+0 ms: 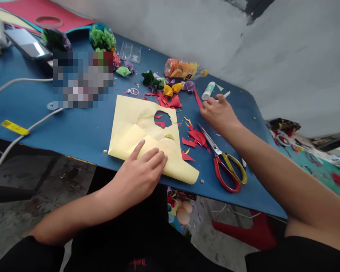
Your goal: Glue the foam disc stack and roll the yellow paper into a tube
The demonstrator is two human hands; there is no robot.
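A sheet of pale yellow paper with a ragged hole lies near the table's front edge, its near side folded over. My left hand rests on the folded part, fingers spread. Farther right, my right hand has its fingers bent around a thin white stick-like object, beside a white and green glue tube. Scissors with red and yellow handles lie below that hand, blades slightly apart. Red paper scraps are scattered between the sheet and the scissors.
Folded paper pieces and an orange-labelled bottle lie along the back of the blue table. A phone, a white cable and ruffled paper balls are at the left. A grey wall stands behind.
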